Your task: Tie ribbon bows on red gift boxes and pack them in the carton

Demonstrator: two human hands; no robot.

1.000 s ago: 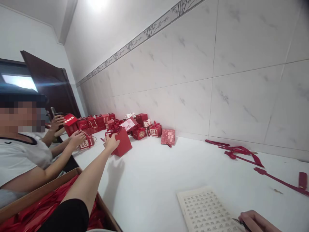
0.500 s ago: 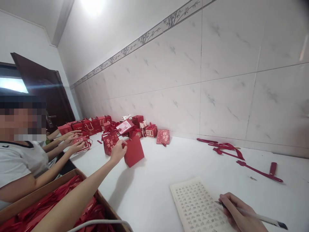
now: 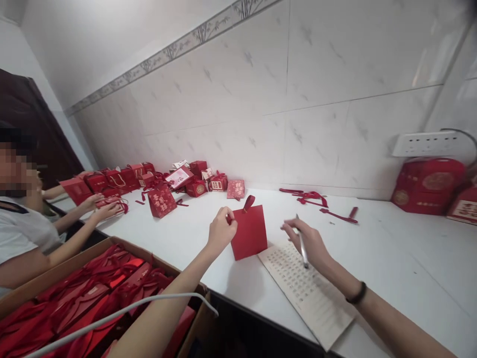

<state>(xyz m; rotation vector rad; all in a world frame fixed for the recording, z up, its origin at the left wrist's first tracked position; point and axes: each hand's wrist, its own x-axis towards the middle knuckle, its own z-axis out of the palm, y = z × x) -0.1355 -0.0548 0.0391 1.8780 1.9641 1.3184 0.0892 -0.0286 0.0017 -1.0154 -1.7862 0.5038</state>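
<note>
Nearest, a brown cardboard carton (image 3: 197, 320) holds red ribboned boxes (image 3: 84, 303). Beyond it, a cream paper pad of handwritten rows (image 3: 292, 273) slants across the white tabletop (image 3: 395, 268); over it, the right hand (image 3: 309, 242) has its fingers closed around a slim whitish pen (image 3: 303, 248). The left hand (image 3: 222, 229) pinches the left edge of a plain red card box with a dark-red loop (image 3: 250, 233), upright, its face nearly square with no clear long axis. That box lies left of the right fingers, near the pad's far corner. Farther off stands a gold-lettered red patterned box (image 3: 163, 201).

Bright white light washes the wall (image 3: 231, 99). A soft shadow (image 3: 244, 286) lies below the left fingers (image 3: 228, 214); faint glare (image 3: 425, 64) sits far up-right of them.
</note>
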